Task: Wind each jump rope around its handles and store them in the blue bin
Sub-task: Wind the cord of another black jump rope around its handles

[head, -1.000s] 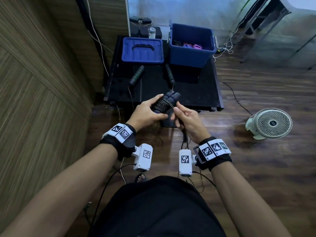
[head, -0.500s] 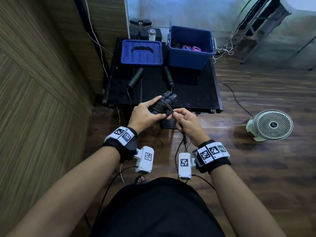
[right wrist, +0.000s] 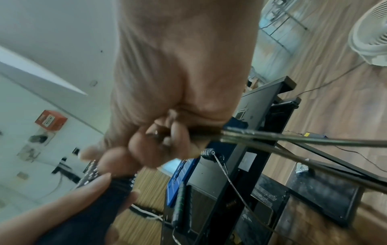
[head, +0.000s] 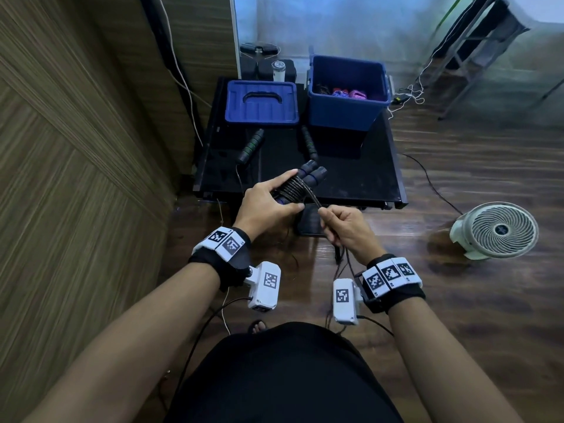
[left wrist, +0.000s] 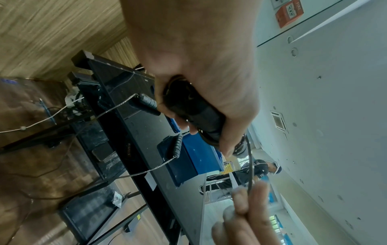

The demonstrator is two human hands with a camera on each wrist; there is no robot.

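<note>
My left hand (head: 268, 203) grips a pair of black jump rope handles (head: 308, 177) held side by side, with dark cord wound around them; the left wrist view shows the same handles (left wrist: 201, 116) in my curled fingers. My right hand (head: 341, 224) pinches the loose cord (head: 314, 200) just right of the handles; the strands (right wrist: 293, 137) run out of my fist. A second rope lies on the black table (head: 360, 181), one green-ringed handle (head: 251, 145) left, the other handle (head: 309, 143) right. The blue bin (head: 348, 93) stands at the table's far right, holding wound ropes.
The bin's blue lid (head: 262, 103) lies at the table's far left. A wood-panel wall (head: 76, 178) runs close on the left. A white floor fan (head: 496, 230) stands on the wooden floor at right. Cables trail across the floor, and a dark flat device (head: 308, 221) sits under the table's front edge.
My right hand has drawn back from the handles toward me and to the right, pulling the cord taut. The left hand keeps its grip on the handles.
</note>
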